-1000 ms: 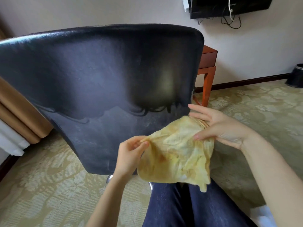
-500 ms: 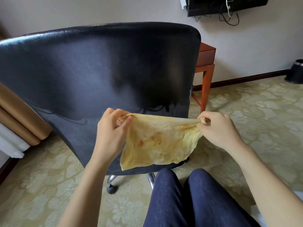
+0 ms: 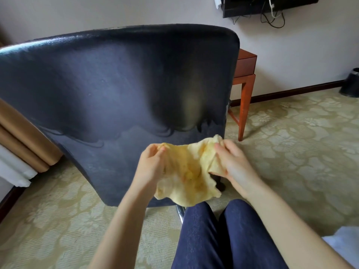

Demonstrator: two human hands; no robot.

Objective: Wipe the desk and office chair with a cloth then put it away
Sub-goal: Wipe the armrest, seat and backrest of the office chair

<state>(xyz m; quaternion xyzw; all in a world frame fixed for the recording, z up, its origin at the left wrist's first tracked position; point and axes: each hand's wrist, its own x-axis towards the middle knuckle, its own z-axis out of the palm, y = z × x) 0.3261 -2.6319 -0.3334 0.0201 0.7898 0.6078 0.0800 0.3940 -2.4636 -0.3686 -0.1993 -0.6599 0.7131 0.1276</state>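
Note:
A stained yellow cloth (image 3: 188, 175) hangs bunched between my two hands, just in front of the lower back of a black office chair (image 3: 108, 98). My left hand (image 3: 151, 166) pinches the cloth's upper left edge. My right hand (image 3: 233, 166) grips its right side, fingers over the fabric. The chair's backrest fills the left and middle of the view, with damp streaks across it. The corner of a red-brown wooden desk (image 3: 245, 74) shows behind the chair's right edge.
Patterned beige carpet (image 3: 291, 142) covers the floor. A black bin (image 3: 351, 82) stands at the far right by the wall. Tan curtains (image 3: 21, 140) hang at the left. My legs in dark trousers (image 3: 217, 235) are below the hands. A dark screen with cables (image 3: 268, 4) hangs on the wall.
The cloth was stretched flat between my hands half a second ago. My hands have come closer together and the cloth now sags and bunches between them.

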